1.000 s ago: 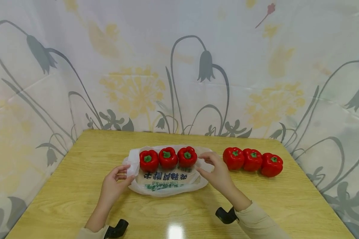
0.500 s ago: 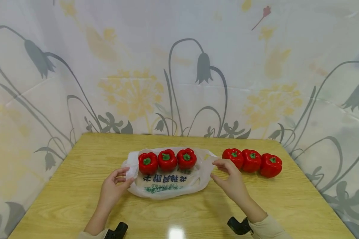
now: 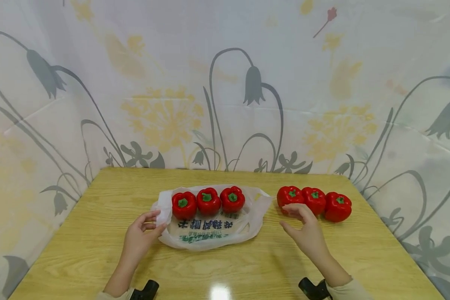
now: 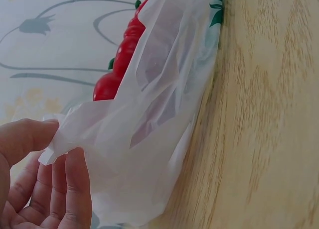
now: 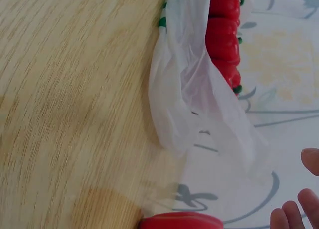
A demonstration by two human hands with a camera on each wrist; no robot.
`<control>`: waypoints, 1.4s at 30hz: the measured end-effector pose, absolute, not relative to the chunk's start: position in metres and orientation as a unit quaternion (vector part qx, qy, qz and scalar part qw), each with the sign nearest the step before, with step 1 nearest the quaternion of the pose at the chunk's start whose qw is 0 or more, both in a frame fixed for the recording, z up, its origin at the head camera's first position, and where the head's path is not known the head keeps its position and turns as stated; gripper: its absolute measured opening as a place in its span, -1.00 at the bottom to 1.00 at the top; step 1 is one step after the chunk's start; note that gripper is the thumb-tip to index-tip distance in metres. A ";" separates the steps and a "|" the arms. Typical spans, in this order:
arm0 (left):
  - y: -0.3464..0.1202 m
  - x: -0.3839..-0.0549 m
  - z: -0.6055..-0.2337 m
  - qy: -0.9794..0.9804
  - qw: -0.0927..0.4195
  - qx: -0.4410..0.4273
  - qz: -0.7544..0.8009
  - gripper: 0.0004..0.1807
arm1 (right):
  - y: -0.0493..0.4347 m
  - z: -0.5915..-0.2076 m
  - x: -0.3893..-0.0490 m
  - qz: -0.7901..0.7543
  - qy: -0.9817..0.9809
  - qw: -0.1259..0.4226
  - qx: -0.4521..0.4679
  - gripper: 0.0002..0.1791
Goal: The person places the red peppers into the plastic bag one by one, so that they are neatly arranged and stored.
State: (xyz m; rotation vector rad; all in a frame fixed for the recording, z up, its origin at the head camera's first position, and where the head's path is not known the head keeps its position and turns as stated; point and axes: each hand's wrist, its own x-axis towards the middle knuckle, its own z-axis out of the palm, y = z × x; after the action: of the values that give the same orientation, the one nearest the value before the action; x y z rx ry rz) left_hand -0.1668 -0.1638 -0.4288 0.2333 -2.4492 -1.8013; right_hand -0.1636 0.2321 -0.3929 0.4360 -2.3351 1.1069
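Note:
A white translucent plastic bag [image 3: 253, 214] with dark and green print lies on the table, with three red bell peppers [image 3: 208, 203] in a row along its far half. My left hand [image 3: 141, 233] pinches the bag's left end; in the left wrist view the thumb [image 4: 31, 134] and fingers hold a bunched corner of it. My right hand [image 3: 309, 235] holds nothing, thumb and fingers apart, just in front of three more red bell peppers [image 3: 315, 202] to the right of the bag. Its fingertips overlap the leftmost of these in the head view.
The wood-grain table [image 3: 217, 271] ends at the back against a flower-printed cloth [image 3: 165, 83], which rises on both sides too. In the right wrist view the bag's loose right end [image 5: 239, 139] sticks up.
My right hand has let go of the bag's right end and moved right toward the other peppers, after drawing that end outward. My left hand keeps its hold on the bag.

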 end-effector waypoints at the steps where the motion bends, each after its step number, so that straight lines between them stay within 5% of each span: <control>1: -0.164 -0.167 -0.429 -0.803 0.047 0.076 -0.589 -0.45 | 0.234 -0.393 -0.164 0.406 -0.861 0.260 0.160 -0.54; 42: -0.166 -0.168 -0.430 -0.800 0.060 0.074 -0.593 -0.51 | 0.297 -0.419 -0.148 0.384 -0.874 0.294 0.050 -0.59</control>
State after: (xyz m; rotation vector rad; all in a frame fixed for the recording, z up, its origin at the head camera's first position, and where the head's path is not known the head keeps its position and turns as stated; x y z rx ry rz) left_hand -0.1677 -0.1661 -0.4302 0.2234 -2.4212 -1.7945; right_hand -0.1484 0.2973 -0.4188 0.1328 -2.3273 1.0231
